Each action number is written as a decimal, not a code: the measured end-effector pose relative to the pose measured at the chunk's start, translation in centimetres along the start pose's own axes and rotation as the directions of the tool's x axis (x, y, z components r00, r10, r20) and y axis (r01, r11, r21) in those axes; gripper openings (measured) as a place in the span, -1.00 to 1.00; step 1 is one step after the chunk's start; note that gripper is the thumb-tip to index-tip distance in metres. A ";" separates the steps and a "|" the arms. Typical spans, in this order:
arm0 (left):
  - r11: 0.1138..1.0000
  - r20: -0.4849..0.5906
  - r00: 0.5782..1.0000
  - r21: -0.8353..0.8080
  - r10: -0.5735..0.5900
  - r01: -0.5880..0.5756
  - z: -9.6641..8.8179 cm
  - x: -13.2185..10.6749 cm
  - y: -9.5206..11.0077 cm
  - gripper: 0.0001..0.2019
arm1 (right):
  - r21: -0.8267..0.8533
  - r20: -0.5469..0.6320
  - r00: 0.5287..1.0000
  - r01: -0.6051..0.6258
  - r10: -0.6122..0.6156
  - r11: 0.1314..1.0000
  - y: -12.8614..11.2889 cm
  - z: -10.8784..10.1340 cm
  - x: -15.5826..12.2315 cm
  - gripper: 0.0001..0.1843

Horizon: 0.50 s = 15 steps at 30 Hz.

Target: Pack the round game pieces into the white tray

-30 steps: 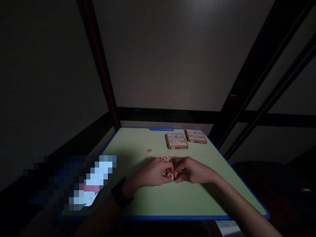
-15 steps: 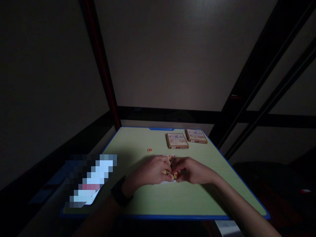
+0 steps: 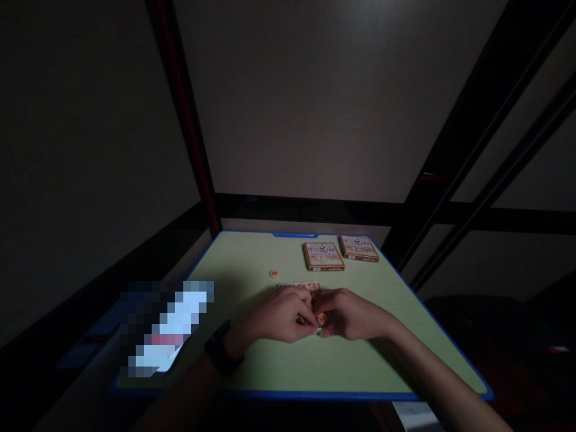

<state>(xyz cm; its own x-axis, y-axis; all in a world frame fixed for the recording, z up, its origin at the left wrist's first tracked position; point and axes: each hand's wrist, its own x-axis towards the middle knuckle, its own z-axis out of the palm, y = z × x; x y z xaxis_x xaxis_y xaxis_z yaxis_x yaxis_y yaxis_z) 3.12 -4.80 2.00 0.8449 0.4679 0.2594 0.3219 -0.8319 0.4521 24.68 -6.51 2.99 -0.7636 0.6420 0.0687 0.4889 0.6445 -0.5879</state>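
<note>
Midway across the green blue-rimmed table, left hand and right hand meet, fingers curled tight around small round pale wooden discs.

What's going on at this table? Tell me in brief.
A person at a green table has both hands together near its middle. The left hand, with a dark band on its wrist, and the right hand meet around a small cluster of round game pieces; the dim light hides the exact grip. One lone piece lies apart, beyond the left hand. A flat box and a second box lie side by side farther back, untouched.
</note>
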 end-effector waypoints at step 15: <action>0.996 -0.124 0.991 0.065 -0.050 0.058 -0.6 -0.1 -0.8 -0.84 | -0.108 -0.035 0.999 -0.044 0.040 0.993 -0.4 0.3 -0.1 -0.72</action>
<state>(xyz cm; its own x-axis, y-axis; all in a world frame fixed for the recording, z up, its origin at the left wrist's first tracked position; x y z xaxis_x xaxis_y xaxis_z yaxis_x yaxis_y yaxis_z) 2.53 -3.99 2.13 0.7684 0.5419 0.3404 0.3972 -0.8209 0.4103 24.48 -6.93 2.97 -0.7280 0.6816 0.0736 0.5643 0.6568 -0.5002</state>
